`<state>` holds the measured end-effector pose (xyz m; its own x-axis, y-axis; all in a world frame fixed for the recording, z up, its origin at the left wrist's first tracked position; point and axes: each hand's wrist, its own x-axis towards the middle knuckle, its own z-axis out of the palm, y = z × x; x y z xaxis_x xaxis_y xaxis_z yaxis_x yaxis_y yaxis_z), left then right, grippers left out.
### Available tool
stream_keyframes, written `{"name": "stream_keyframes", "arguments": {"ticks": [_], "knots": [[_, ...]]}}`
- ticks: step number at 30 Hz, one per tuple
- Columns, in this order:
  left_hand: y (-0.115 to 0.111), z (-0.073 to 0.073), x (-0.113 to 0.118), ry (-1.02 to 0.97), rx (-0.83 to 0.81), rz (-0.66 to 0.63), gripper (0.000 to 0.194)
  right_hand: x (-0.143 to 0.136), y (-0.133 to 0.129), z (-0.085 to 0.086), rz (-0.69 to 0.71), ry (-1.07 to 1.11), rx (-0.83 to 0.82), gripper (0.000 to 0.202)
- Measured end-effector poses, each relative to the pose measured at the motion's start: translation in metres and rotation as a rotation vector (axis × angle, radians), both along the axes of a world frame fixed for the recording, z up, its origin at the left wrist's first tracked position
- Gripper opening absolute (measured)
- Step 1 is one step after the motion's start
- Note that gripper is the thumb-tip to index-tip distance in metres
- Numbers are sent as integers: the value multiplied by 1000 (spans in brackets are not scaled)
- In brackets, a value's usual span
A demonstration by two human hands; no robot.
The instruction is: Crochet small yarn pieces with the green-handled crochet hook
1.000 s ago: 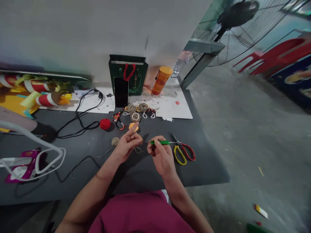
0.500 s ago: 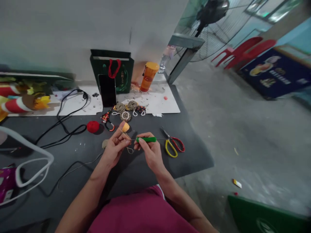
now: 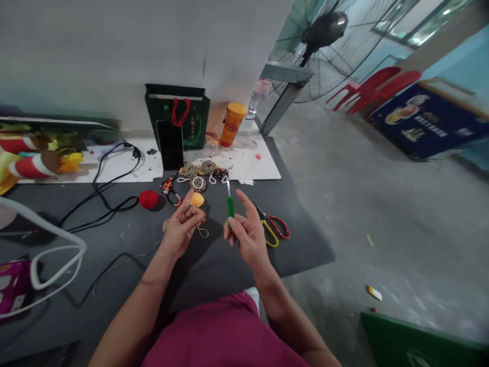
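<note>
My left hand (image 3: 182, 228) is pinched closed on a thin tan yarn (image 3: 202, 232); a small loop hangs below the fingertips. In my right hand (image 3: 248, 235) is a green-handled crochet hook (image 3: 230, 206), held between thumb and fingers with its metal shaft pointing away from me. The right index finger is raised off the handle. Just beyond the left fingertips lies a yellow ball of yarn (image 3: 197, 200). A beige ball (image 3: 165, 225) is partly hidden behind the left hand. Right of the right hand, scissors (image 3: 275, 228) with one red and one yellow handle lie on the dark table.
A red yarn ball (image 3: 148, 199), beaded cords (image 3: 170, 189) and coiled brown rounds (image 3: 190, 171) lie farther back. Behind them stand a phone (image 3: 170, 145), a green paper bag (image 3: 198, 117) and an orange bottle (image 3: 232, 125). Black cable (image 3: 100, 191) and a white curved tube (image 3: 57, 224) occupy the left.
My right hand has drawn back from the left and turned the crochet hook from lying sideways to pointing away. Its index finger has lifted. My left hand stays in place with the yarn.
</note>
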<state>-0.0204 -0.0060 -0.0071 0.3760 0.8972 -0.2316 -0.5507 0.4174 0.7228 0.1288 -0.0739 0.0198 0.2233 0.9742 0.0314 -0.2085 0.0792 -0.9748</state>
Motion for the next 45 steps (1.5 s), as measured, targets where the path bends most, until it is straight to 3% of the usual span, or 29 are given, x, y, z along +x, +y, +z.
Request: {"name": "stream_keyframes", "arguments": {"ticks": [2, 6, 10, 13, 23, 25, 29, 31, 34, 37, 39, 42, 45], "knots": [[-1, 2, 0, -13, 2, -16, 90, 3, -1, 0, 63, 74, -9, 33], [-3, 4, 0, -51, 6, -73, 91, 2, -7, 2, 103, 180, 15, 41], [-7, 6, -1, -60, 18, -144, 94, 2, -14, -1, -130, 23, 83, 22], [-10, 8, -2, -52, 37, -231, 96, 2, -18, -3, -262, -121, 124, 23], [-22, 17, -3, -34, 99, -423, 90, -4, -32, 11, -307, -147, 79, 31], [-25, 18, -2, -51, 105, -480, 89, -1, -37, 11, -257, -120, 53, 35], [-42, 19, 2, -106, 89, -571, 89, 2, -54, 3, -26, 70, 0, 31], [-57, 17, 7, -150, 62, -530, 86, -3, -65, -6, 13, 167, 5, 28], [-85, 12, 16, -170, 58, -290, 83, -20, -81, -24, -109, 242, 87, 28], [-110, 6, 21, -16, 160, -6, 81, -39, -94, -40, -300, 204, 150, 25], [-121, 2, 22, 197, 273, 156, 74, -48, -101, -46, -395, 123, 147, 24], [-130, -2, 17, 476, 449, 317, 50, -52, -110, -48, -394, -42, 131, 23], [-134, -8, 8, 592, 584, 377, 15, -44, -117, -44, -320, -182, 144, 26]]}}
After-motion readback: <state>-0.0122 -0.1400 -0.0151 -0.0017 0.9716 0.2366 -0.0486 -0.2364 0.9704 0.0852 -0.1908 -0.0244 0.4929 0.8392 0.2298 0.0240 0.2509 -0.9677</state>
